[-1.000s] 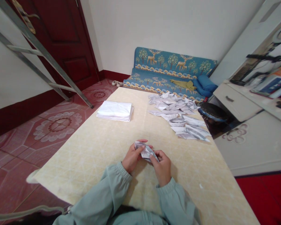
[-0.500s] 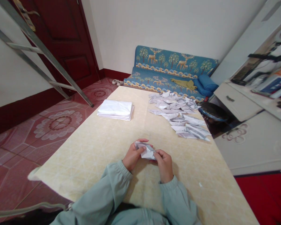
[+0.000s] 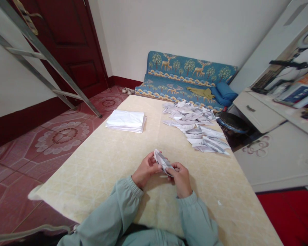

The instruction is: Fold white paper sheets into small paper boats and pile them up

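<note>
A small folded paper (image 3: 163, 161), white and grey with pointed ends, is held above the table in front of me. My left hand (image 3: 146, 169) grips its left side, thumb on the near face and fingers behind. At the lower right end, my right hand (image 3: 180, 177) pinches the paper between thumb and fingers. Farther right on the table lies a heap of similar folded papers (image 3: 192, 118), several of them overlapping. A stack of flat white paper sheets (image 3: 125, 120) rests at the far left of the table.
The table (image 3: 97, 167) has a pale yellow cloth, with a tiny paper scrap (image 3: 219, 203) at the right. Beyond stands a blue patterned sofa (image 3: 179, 75). A metal ladder (image 3: 48, 58) leans at the left, and a cluttered cabinet (image 3: 261, 112) stands at the right.
The folded paper has turned in my hands: its broad face was towards me, and now it looks narrower and slants down to the right. Both hands have shifted their hold slightly.
</note>
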Tool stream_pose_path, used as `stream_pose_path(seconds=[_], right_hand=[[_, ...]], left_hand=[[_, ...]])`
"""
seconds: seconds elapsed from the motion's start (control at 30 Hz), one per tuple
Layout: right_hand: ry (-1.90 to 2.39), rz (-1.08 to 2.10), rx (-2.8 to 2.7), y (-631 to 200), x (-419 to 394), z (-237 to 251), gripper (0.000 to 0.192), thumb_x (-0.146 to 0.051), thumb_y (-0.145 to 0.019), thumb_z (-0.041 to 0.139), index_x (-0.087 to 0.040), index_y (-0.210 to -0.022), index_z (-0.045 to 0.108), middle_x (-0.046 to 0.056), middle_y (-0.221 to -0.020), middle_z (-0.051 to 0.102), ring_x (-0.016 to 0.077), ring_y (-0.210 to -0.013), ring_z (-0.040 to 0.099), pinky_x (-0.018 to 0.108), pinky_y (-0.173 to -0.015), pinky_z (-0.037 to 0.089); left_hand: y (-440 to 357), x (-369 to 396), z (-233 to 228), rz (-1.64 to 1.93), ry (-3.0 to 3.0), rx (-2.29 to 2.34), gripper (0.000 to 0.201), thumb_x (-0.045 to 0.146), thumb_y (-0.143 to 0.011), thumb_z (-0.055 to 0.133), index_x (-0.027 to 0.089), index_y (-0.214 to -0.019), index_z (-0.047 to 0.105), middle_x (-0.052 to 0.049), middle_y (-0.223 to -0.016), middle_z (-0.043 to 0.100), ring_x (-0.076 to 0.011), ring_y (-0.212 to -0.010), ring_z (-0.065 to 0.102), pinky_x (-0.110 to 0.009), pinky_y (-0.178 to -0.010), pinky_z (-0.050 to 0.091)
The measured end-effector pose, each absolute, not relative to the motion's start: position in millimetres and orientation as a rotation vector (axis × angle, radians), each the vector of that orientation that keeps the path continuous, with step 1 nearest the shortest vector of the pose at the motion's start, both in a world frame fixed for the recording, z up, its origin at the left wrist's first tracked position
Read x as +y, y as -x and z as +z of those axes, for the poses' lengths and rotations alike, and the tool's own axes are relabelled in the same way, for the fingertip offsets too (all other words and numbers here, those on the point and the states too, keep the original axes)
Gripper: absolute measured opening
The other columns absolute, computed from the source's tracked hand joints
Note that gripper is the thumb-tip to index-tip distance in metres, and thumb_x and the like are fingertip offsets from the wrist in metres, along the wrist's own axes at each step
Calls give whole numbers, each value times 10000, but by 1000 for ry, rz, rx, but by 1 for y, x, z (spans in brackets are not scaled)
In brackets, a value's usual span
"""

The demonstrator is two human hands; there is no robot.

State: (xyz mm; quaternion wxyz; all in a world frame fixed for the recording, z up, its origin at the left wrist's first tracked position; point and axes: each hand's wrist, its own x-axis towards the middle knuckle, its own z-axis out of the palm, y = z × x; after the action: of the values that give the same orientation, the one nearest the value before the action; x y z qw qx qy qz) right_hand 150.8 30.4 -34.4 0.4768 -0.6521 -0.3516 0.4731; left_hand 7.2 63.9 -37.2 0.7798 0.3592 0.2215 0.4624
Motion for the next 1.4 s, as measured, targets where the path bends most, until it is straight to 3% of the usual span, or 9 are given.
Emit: stream_pose_path(seconds=[0.1, 0.33, 0.5, 0.63, 0.77, 0.97, 1.17, 1.4], right_hand=[[1548, 1208, -841, -154, 29, -32, 180, -280, -606, 665, -162, -656, 539, -50, -490, 551, 78, -380, 463, 166, -352, 335], [1479, 1231, -908, -155, 21, -33, 246, -371, -689, 646, -151, -648, 545, -45, -512, 513, 61, -397, 455, 150, -357, 308], [1373, 1147, -1057, -157, 15, -36, 305, -441, -736, 615, -154, -836, 592, -20, -615, 566, 79, -454, 488, 171, -399, 348], [1446, 993, -1140, -157, 13, -43, 243, -376, -686, 668, -145, -745, 617, -21, -556, 559, 90, -454, 472, 190, -427, 368], [1501, 923, -1184, -158, 13, -51, 236, -375, -713, 630, -141, -682, 639, -27, -454, 521, 102, -420, 463, 200, -426, 362], [1514, 848, -1235, -155, 13, -55, 234, -379, -727, 611, -153, -688, 660, -7, -519, 568, 122, -436, 517, 205, -431, 397], [1517, 759, -1271, -156, 10, -54, 254, -411, -753, 599, -179, -676, 664, 3, -564, 561, 131, -475, 521, 202, -436, 411], [1381, 870, -1315, -150, 9, -58, 251, -384, -778, 564, -192, -745, 722, 15, -606, 531, 115, -458, 500, 193, -395, 389]], left_hand=[[-8, 66, -43, 954, -832, 452, 609, 133, -570, 803, 152, -1113, 528, -93, -997, 656, -188, -879, 627, -297, -803, 465], [-11, 66, -50, 977, -858, 547, 360, 143, -601, 782, 111, -909, 598, -65, -831, 681, -144, -718, 624, -268, -711, 474], [-14, 64, -48, 1040, -831, 644, 254, 190, -628, 767, 104, -803, 603, -54, -762, 671, -132, -672, 606, -248, -660, 466], [-16, 65, -48, 1063, -880, 730, 267, 211, -568, 796, 97, -724, 613, -28, -667, 649, -110, -592, 567, -212, -574, 444], [-16, 67, -49, 1093, -1003, 874, 253, 291, -606, 765, 89, -671, 629, -30, -599, 634, -112, -534, 544, -211, -517, 432], [-13, 68, -52, 1156, -915, 923, 354, 454, -726, 634, 108, -658, 606, -28, -576, 606, -126, -519, 534, -221, -480, 432], [-11, 70, -44, 1258, -937, 1002, 315, 447, -702, 661, 137, -693, 609, 0, -560, 585, -114, -505, 505, -204, -481, 394], [-6, 69, -50, 1413, -870, 1183, 352, 453, -722, 623, 153, -563, 529, 44, -477, 429, -94, -458, 391, -200, -437, 307]])
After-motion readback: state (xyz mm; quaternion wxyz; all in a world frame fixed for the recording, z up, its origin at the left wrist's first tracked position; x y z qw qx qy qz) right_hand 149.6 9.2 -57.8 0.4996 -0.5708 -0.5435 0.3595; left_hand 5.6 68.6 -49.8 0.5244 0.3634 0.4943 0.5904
